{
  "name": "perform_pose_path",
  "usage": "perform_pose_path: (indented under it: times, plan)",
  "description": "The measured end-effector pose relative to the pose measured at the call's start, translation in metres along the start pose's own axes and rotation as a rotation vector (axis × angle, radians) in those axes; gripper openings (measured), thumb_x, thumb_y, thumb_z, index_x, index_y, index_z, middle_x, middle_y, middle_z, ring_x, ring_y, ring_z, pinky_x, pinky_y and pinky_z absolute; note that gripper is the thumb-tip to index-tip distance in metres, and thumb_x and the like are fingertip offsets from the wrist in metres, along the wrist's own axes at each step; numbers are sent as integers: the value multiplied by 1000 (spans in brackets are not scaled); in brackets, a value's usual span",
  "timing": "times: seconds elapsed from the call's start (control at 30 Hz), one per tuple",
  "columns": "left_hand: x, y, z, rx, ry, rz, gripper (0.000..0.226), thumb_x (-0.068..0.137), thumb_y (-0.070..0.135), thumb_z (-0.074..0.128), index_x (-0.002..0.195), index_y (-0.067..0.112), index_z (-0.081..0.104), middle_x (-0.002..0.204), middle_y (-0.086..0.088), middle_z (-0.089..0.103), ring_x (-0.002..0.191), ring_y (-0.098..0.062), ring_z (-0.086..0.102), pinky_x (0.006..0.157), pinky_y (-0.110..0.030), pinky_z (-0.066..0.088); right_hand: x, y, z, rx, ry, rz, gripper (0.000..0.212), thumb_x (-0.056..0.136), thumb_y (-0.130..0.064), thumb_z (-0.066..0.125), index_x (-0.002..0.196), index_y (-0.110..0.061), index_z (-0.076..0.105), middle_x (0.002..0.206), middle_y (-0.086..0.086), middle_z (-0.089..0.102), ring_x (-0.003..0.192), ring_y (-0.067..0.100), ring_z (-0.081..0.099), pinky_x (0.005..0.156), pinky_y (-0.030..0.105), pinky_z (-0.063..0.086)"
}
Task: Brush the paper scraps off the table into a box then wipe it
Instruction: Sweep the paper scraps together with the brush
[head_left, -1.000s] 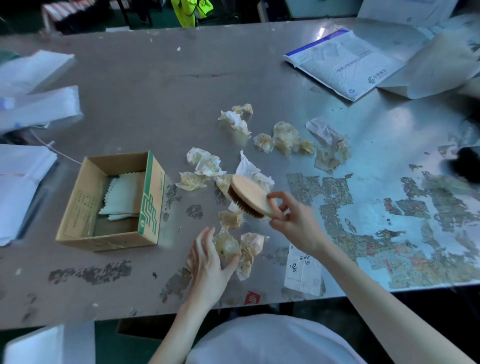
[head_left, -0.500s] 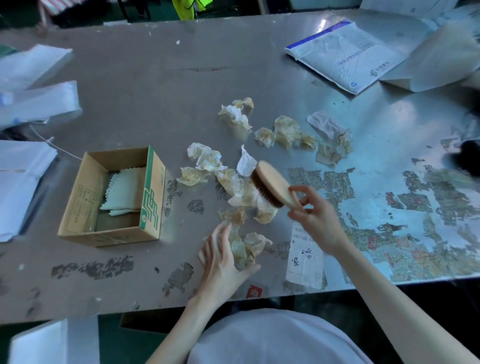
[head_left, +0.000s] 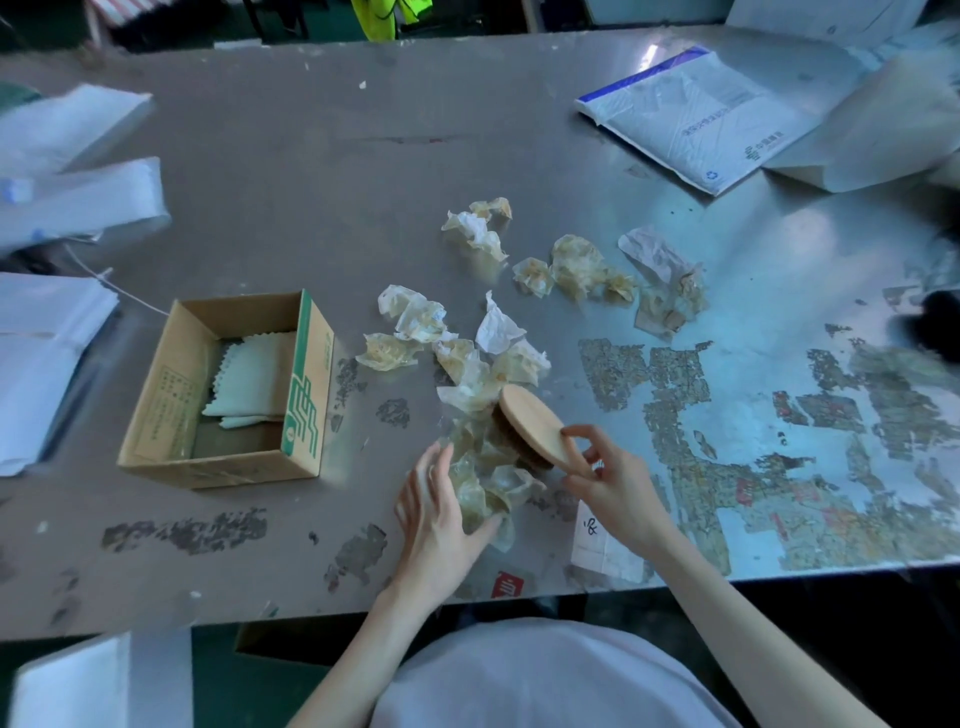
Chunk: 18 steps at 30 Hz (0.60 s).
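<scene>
We face a worn grey metal surface (head_left: 363, 171), an open brown cardboard box (head_left: 306, 395) at its left.
Yellowed crumpled paper scraps (head_left: 478, 374) lie right of the box; a round wooden brush (head_left: 530, 423) meets the near pile, pinched by our right hand (head_left: 618, 488), our left hand (head_left: 436, 525) spread against it.

Your view is dim and bluish, light reaching you from the far right, pale glare on the table (head_left: 779, 249) there, near left duller and grey, wide-angle bending at your edges, papers (head_left: 78, 202) on the left smeared with blur.
</scene>
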<state>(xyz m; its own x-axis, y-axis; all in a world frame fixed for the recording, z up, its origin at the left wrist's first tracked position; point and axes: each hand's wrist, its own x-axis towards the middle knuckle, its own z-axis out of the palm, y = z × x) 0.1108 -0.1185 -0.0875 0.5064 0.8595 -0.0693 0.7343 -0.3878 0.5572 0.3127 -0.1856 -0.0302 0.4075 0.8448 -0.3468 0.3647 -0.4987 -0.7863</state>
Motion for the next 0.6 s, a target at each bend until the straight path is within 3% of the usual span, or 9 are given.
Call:
perform_pose_path:
  times: [0.13,0.27,0.33,0.47,0.6]
  plan:
    - [-1,-3,0,-19,7,-28,94,75,49,69,145,15,17,147,-9,23,135,-28,25,104,-45,24,5,-17,-13,80,37,-62,50,80,3,61,121,-24,53,88,0,59,66,15,60,46,10,37]
    - [-2,1,-2,-45,9,1,96,72,68,54,145,21,13,148,-4,19,136,-23,20,104,-43,20,30,-35,-33,114,240,-83,50,78,2,63,122,-22,54,83,-10,55,64,10,56,48,15,38]
    - [-3,3,-2,-30,-7,16,103,67,74,56,145,23,12,149,-3,18,137,-20,17,103,-41,17,45,-38,-37,117,292,-58,50,78,0,62,123,-21,54,87,-5,57,62,8,53,48,17,38]
    - [-1,5,-1,17,-62,4,115,64,71,65,148,23,4,152,2,4,139,-17,8,106,-41,13,65,-28,-30,63,266,0,50,77,-1,60,124,-19,53,108,13,63,66,17,54,50,25,37]
    - [1,8,-1,36,-86,-10,115,67,60,71,149,23,-1,155,1,-4,142,-20,3,108,-45,12,52,-16,-8,9,177,17,46,79,-2,58,121,-20,54,105,11,61,75,21,54,55,27,39]
